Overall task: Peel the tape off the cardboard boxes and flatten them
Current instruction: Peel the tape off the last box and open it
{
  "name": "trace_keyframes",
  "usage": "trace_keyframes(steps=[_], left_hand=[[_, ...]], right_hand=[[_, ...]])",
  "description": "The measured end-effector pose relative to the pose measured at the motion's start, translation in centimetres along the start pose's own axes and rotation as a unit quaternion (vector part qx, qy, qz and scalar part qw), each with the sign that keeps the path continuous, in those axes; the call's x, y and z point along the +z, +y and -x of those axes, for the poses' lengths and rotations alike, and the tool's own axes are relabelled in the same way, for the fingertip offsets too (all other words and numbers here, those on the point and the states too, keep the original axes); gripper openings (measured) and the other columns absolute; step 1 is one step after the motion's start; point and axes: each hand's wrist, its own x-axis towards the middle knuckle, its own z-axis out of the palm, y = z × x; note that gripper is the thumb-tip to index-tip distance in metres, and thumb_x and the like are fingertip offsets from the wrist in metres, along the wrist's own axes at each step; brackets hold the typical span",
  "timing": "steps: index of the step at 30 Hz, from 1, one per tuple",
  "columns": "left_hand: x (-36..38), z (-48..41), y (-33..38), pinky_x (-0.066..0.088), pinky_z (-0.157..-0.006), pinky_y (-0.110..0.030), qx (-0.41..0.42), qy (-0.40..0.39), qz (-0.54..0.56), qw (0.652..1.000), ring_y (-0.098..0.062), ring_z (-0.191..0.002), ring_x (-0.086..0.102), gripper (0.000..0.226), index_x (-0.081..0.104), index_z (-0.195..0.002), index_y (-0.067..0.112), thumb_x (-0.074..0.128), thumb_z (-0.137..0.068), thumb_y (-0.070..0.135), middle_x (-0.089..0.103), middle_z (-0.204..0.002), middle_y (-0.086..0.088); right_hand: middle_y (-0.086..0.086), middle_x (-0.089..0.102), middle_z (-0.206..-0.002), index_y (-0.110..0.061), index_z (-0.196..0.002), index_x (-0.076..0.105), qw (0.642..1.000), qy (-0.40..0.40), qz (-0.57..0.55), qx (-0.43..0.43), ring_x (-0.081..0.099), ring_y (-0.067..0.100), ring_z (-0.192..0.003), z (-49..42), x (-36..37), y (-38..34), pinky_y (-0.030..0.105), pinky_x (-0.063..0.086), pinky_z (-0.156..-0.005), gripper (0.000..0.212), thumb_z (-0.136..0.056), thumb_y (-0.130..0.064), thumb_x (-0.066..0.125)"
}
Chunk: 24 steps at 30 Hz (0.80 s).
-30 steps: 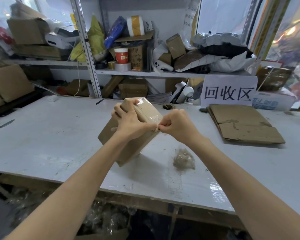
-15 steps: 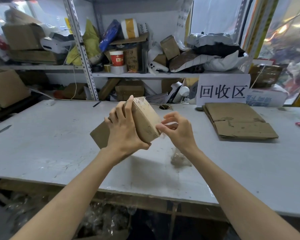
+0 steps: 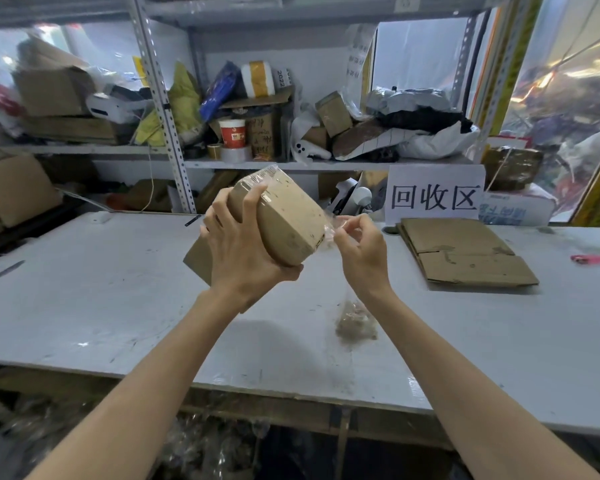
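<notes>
My left hand [image 3: 239,251] grips a small brown cardboard box [image 3: 288,216], held tilted in the air above the grey table [image 3: 84,306]. Clear tape still wraps its upper end. My right hand [image 3: 361,251] pinches a strip of clear tape [image 3: 331,227] that comes off the box's right corner. A crumpled wad of peeled tape [image 3: 355,323] lies on the table below my right wrist. Part of the box is hidden behind my left palm.
A stack of flattened cardboard [image 3: 465,251] lies at the right, in front of a white sign [image 3: 435,194]. A pink object [image 3: 589,259] lies at the far right. Cluttered shelves [image 3: 257,164] stand behind the table. A dark blade-like tool [image 3: 7,270] rests at the left edge.
The box has been lifted higher and turned in my left hand. My right hand shifted from the front edge to the box's right corner and has pulled a strip of tape loose.
</notes>
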Motion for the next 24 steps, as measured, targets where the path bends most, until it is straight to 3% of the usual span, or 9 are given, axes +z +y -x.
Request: trace_keyframes(steps=[2,5,8,12,15,18,21,24], left_hand=[[-0.3,-0.2,-0.2,0.037,-0.099,-0.056,-0.017,0.010,0.008,1.000,-0.034,-0.124,0.031,0.120,0.022,-0.140,0.030,0.076,-0.039,0.066,0.024,-0.140,-0.015],[-0.7,-0.4,-0.7,0.039,-0.100,-0.056,-0.075,0.011,0.060,0.995,-0.033,-0.125,0.031,0.123,0.021,-0.141,0.029,0.078,-0.039,0.068,0.023,-0.141,-0.013],[-0.7,-0.3,-0.8,0.039,-0.102,-0.054,-0.120,0.007,0.113,0.986,-0.032,-0.125,0.031,0.123,0.022,-0.142,0.032,0.083,-0.042,0.067,0.023,-0.141,-0.011],[-0.9,-0.8,-1.2,0.037,-0.099,-0.052,-0.249,-0.016,0.194,0.949,-0.035,-0.129,0.030,0.126,0.015,-0.144,0.041,0.082,-0.041,0.069,0.023,-0.142,-0.009],[-0.9,-1.0,-1.4,0.034,-0.106,-0.057,-0.250,-0.056,0.178,0.950,-0.037,-0.132,0.028,0.131,0.010,-0.148,0.039,0.078,-0.041,0.071,0.022,-0.146,-0.010],[-0.7,-0.9,-1.1,0.032,-0.109,-0.060,-0.262,-0.063,0.174,0.947,-0.034,-0.136,0.028,0.136,0.008,-0.149,0.029,0.075,-0.040,0.074,0.025,-0.150,-0.008],[-0.5,-0.5,-1.2,0.033,-0.108,-0.061,-0.263,-0.097,0.159,0.947,-0.033,-0.137,0.027,0.140,0.009,-0.150,0.026,0.072,-0.037,0.079,0.023,-0.151,-0.007],[0.1,1.3,-1.9,0.032,-0.109,-0.062,-0.276,-0.189,0.132,0.933,-0.035,-0.138,0.022,0.145,0.000,-0.152,0.026,0.078,-0.042,0.076,0.017,-0.152,-0.009]], right_hand=[[0.000,0.061,-0.080,-0.016,-0.077,0.047,0.999,-0.008,-0.036,0.004,0.063,0.014,-0.077,0.0,-0.1,-0.3,0.018,0.051,-0.061,0.019,-0.088,-0.010,0.062],[0.009,0.067,-0.087,-0.014,-0.087,0.052,0.987,-0.018,-0.154,0.029,0.070,0.016,-0.082,-0.1,-0.5,-1.1,0.032,0.060,-0.067,0.023,-0.082,0.000,0.069],[0.005,0.072,-0.083,-0.012,-0.083,0.069,0.991,-0.021,-0.136,0.003,0.071,0.018,-0.082,-0.2,-0.4,-1.7,0.037,0.060,-0.074,0.019,-0.080,0.007,0.067],[0.005,0.075,-0.089,-0.007,-0.088,0.075,0.990,-0.052,-0.129,-0.031,0.072,0.016,-0.086,0.6,-0.1,-2.0,0.035,0.059,-0.080,0.021,-0.081,0.010,0.065],[0.002,0.075,-0.095,-0.007,-0.099,0.074,0.989,-0.101,-0.097,-0.050,0.071,0.012,-0.088,1.3,0.0,-1.8,0.025,0.057,-0.078,0.017,-0.083,-0.002,0.070],[0.003,0.074,-0.102,-0.009,-0.106,0.071,0.986,-0.134,-0.071,-0.064,0.071,0.012,-0.092,1.3,0.2,-1.8,0.030,0.058,-0.083,0.030,-0.077,-0.003,0.076],[0.003,0.075,-0.081,-0.011,-0.103,0.066,0.989,-0.127,-0.019,-0.078,0.072,0.014,-0.077,0.5,0.3,-1.5,0.036,0.060,-0.076,0.027,-0.078,-0.005,0.076],[0.011,0.071,-0.075,-0.007,-0.100,0.054,0.989,-0.145,-0.037,-0.001,0.070,0.024,-0.066,0.0,0.2,-0.5,0.040,0.060,-0.067,0.029,-0.080,-0.006,0.075]])
